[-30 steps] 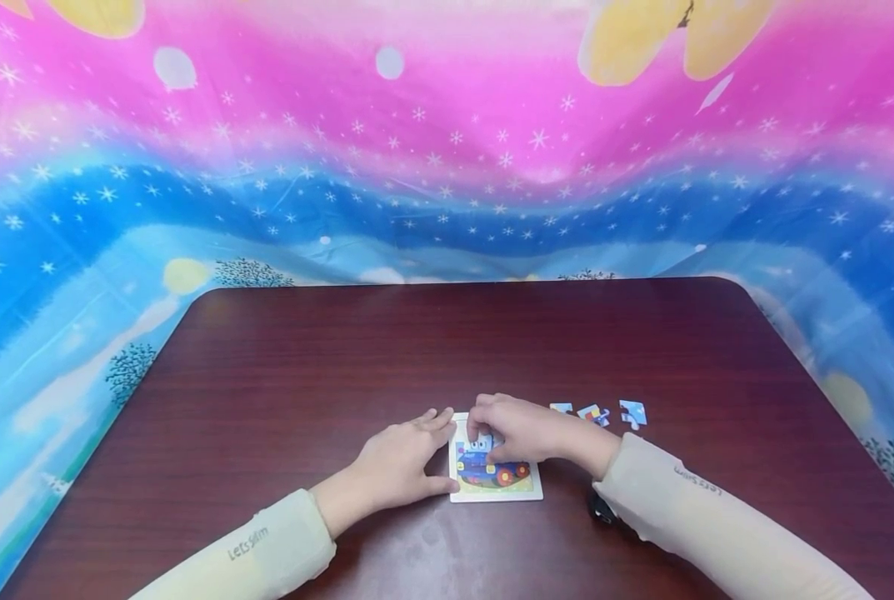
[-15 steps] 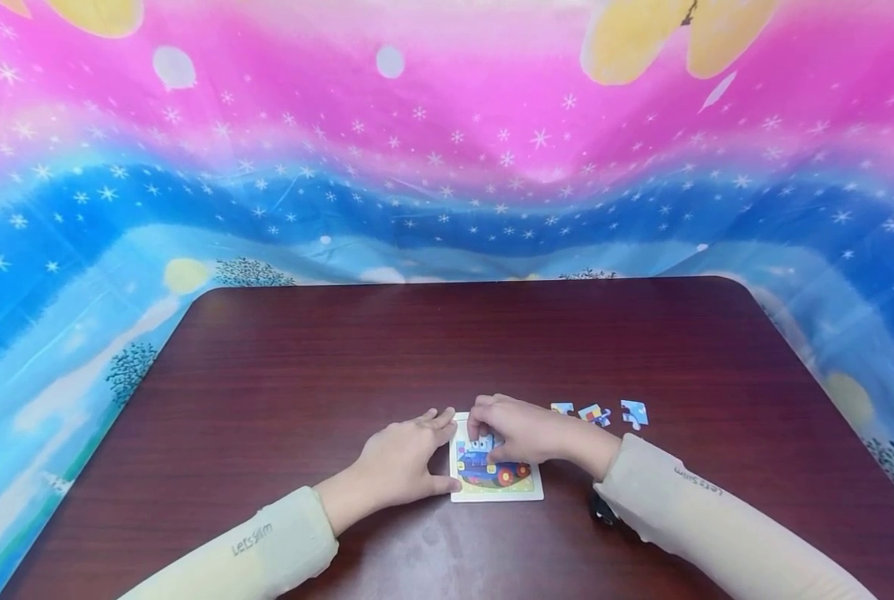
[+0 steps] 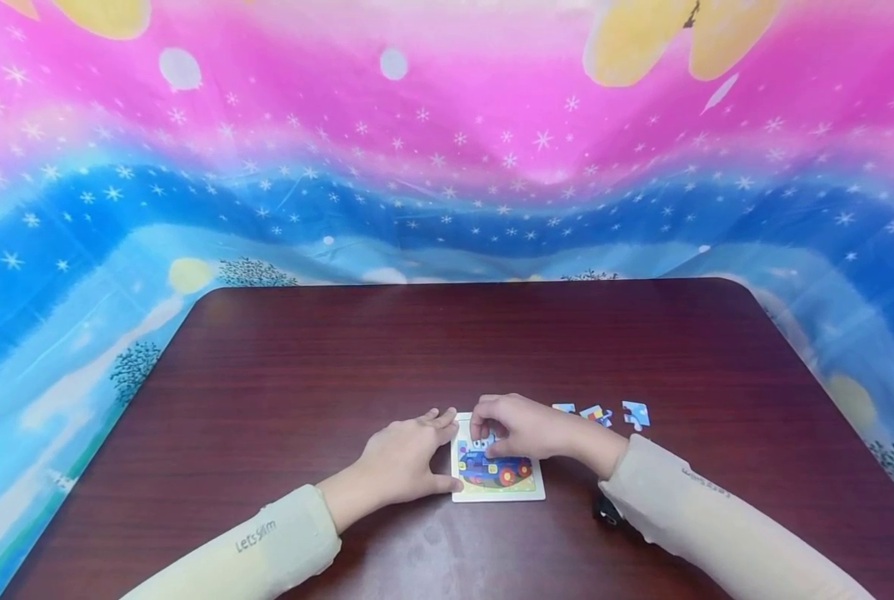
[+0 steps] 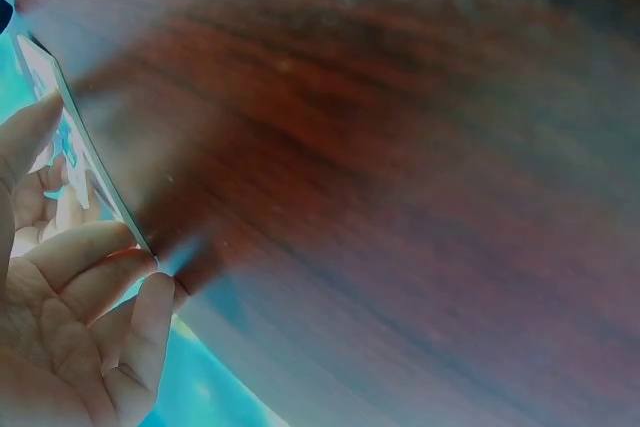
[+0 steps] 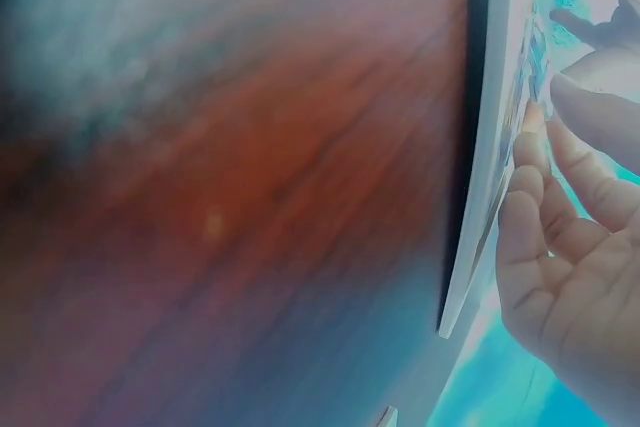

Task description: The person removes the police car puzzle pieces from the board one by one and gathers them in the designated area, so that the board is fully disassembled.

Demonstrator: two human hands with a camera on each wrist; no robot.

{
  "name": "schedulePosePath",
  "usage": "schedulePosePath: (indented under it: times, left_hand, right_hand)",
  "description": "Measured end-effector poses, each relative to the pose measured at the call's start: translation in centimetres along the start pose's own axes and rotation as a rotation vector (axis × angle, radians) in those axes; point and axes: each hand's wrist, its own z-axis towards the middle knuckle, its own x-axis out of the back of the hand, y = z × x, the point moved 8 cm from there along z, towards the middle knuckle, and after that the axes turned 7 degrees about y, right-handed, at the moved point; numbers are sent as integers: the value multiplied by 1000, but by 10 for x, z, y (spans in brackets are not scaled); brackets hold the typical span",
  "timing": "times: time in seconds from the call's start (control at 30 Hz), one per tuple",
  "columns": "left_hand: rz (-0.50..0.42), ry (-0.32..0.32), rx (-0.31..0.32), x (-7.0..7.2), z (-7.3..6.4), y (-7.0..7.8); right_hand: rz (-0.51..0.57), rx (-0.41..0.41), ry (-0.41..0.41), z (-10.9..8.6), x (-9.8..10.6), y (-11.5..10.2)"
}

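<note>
A small jigsaw puzzle in a white-rimmed tray [image 3: 501,497] lies on the table, showing a blue cartoon vehicle with eyes and red wheels. My left hand [image 3: 402,458] rests at the tray's left side, thumb by the lower corner and extended fingers by the upper one. In the left wrist view those fingers meet the tray's edge [image 4: 98,169]. Over the upper part of the picture, my right hand [image 3: 523,427] pinches a puzzle piece [image 3: 481,445] with eyes between thumb and curled index finger. This hand hides the picture's upper right.
Three loose puzzle pieces lie beyond my right forearm: a blue one [image 3: 636,415], a multicoloured one [image 3: 595,415] and one partly hidden [image 3: 563,408]. The dark wooden table [image 3: 327,358] ends at a pink and blue patterned cloth [image 3: 447,167].
Both hands stay at the tray, with the right thumb and index finger shifting only slightly over the picture. The whole view drifts a little; the loose pieces lie as before.
</note>
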Motion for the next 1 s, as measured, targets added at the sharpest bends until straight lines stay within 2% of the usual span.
schedulePosePath:
  times: [0.2,0.33,1.0]
  left_hand:
    - [11,-4,6,0,-1,0]
    - [18,-13,11,-1,0,-1]
    - [14,1,-8,1,-1,-1]
  right_hand:
    - [126,-7,-15,2,-1,-1]
    - [169,-1,-19,4,-3,-2]
    - [214,-51,20,1,4,6]
